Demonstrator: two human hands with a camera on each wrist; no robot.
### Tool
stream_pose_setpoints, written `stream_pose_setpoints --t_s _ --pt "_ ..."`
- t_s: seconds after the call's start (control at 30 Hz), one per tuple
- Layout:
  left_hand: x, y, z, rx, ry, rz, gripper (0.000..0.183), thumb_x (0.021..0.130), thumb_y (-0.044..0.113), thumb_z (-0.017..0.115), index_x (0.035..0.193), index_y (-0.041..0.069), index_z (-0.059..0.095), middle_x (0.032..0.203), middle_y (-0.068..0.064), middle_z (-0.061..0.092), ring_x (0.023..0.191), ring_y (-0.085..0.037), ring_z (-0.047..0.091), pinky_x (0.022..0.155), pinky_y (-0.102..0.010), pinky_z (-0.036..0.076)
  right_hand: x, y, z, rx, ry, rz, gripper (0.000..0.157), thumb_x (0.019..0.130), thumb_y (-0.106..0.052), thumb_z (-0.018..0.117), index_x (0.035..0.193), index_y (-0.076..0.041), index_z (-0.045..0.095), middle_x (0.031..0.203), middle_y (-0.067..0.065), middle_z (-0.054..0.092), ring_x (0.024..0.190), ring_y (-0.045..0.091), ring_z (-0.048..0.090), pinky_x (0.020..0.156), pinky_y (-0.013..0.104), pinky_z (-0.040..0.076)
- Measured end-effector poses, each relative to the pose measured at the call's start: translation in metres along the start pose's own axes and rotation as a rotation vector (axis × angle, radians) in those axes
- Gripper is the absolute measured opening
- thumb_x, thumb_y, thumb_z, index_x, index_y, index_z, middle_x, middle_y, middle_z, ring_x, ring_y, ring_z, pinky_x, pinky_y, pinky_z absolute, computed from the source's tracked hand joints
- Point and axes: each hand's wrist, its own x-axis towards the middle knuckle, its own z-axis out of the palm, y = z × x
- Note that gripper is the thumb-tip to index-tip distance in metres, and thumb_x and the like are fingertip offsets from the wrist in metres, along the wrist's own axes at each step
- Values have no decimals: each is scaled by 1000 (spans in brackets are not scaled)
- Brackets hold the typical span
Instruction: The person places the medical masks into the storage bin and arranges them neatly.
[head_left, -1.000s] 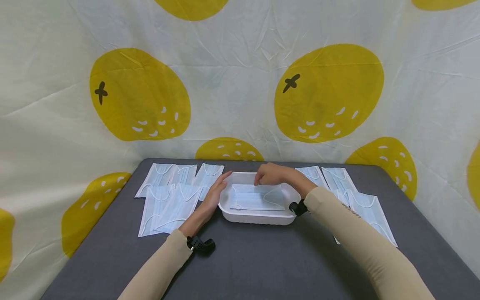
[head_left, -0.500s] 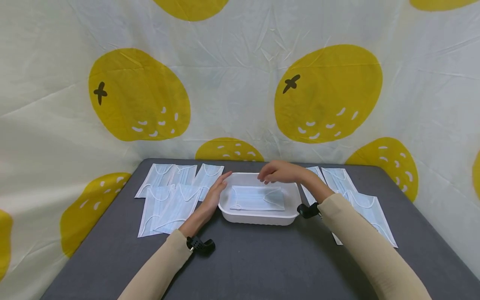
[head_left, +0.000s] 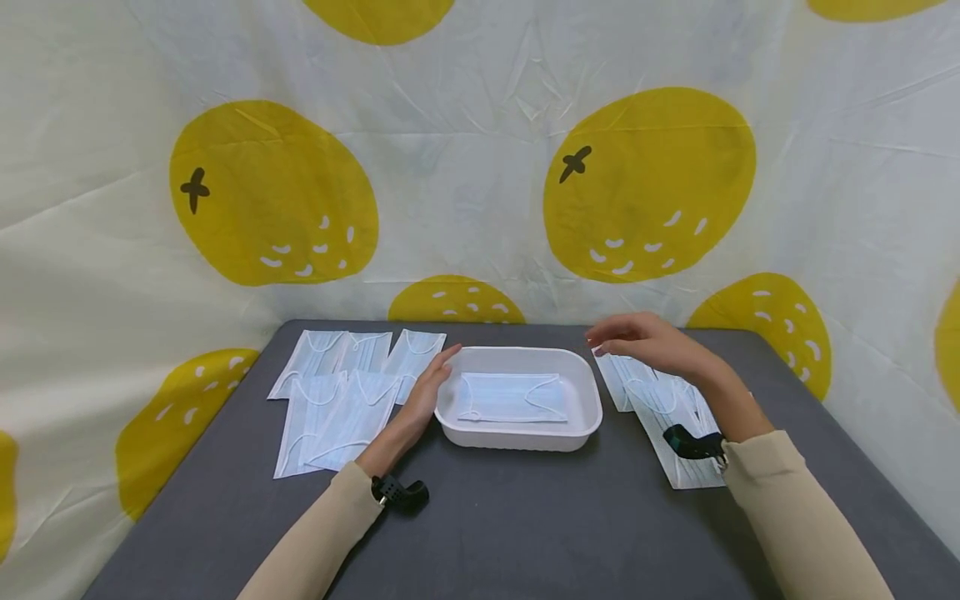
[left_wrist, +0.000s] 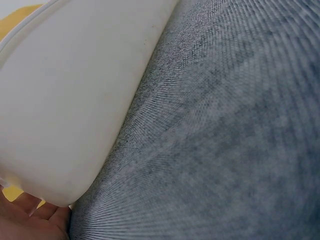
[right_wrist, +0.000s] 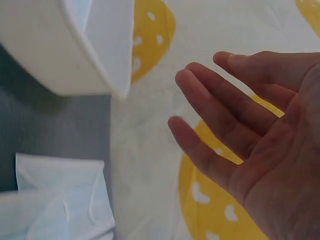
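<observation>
A white plastic tub (head_left: 517, 439) stands mid-table, and one pale blue face mask (head_left: 512, 398) lies flat inside it. My left hand (head_left: 422, 398) rests against the tub's left side with its fingers extended; the left wrist view shows its fingers (left_wrist: 47, 212) at the tub's corner. My right hand (head_left: 651, 340) hovers above the right group of face masks (head_left: 667, 417), beyond the tub's right end. In the right wrist view the right hand (right_wrist: 250, 130) has loosely spread fingers and holds nothing. The right forearm hides part of those masks.
On the left, several face masks (head_left: 337, 417) lie overlapping on the dark grey table (head_left: 495, 533). A white curtain (head_left: 465, 167) with yellow fruit prints hangs behind the table's back edge.
My right hand has lifted away from the mask in the tub and moved right, over the right-hand masks, its fingers loosening. My left hand stays at the tub.
</observation>
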Motion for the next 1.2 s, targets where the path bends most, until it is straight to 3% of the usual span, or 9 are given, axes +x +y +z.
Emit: stream_pose_setpoints --t_s 0.13,0.3,0.4,0.57,0.8,0.9,1.0,1.1,1.2 --pt "1 -1 0 3 -2 -2 50 112 28 28 161 22 36 172 -4 25 161 -28 16 130 -58 6 -32 11 -16 26 92 0 29 104 -12 59 130 0 66 122 7 74 104 7 72 90 17 56" --pt "0 0 0 -4 -5 10 50 112 26 28 161 19 36 172 -6 25 161 -29 16 130 -59 5 -67 33 -29 5 196 9 30 103 -8 60 129 5 64 113 -18 73 98 -1 71 85 14 56" --pt "0 0 0 -1 -6 11 50 113 26 28 162 19 36 172 -5 26 162 -29 15 130 -59 5 -85 50 -36 -19 236 53 30 103 -9 60 129 4 63 110 -25 71 96 -4 70 82 14 57" --pt "-1 0 -2 13 -2 9 50 112 26 29 161 21 36 172 -5 26 162 -29 14 130 -59 5 -111 80 -45 4 245 151 33 103 -15 60 133 0 61 113 -23 70 98 -2 69 80 18 58" --pt "-2 0 -4 8 -4 24 50 113 25 28 162 19 35 172 -7 25 162 -29 14 130 -59 4 -133 107 -52 85 250 238 25 104 -14 57 124 -28 64 111 -31 66 98 -5 68 80 20 59" --pt "-2 0 -4 9 -9 20 50 113 25 28 162 19 35 172 -6 24 162 -29 14 130 -59 4 -138 115 -53 80 246 310 28 105 -17 56 132 -11 62 108 -34 63 96 -9 65 80 22 60" --pt "-1 0 -4 7 -3 28 50 113 25 29 162 18 35 172 -7 25 162 -29 14 130 -58 5 -142 123 -54 63 241 395 48 107 -23 55 143 8 49 115 -25 63 96 -12 61 82 22 60" --pt "0 1 -5 4 8 38 50 112 24 30 161 17 37 172 -7 27 162 -28 15 131 -56 6 -145 131 -54 36 248 458 60 108 -27 53 148 15 39 132 8 65 95 -14 59 82 24 60" --pt "0 1 -5 8 9 34 50 112 23 30 161 17 37 171 -6 27 162 -27 15 131 -55 6 -149 138 -53 26 264 514 61 108 -27 53 148 18 38 145 36 50 92 -15 58 81 27 62"
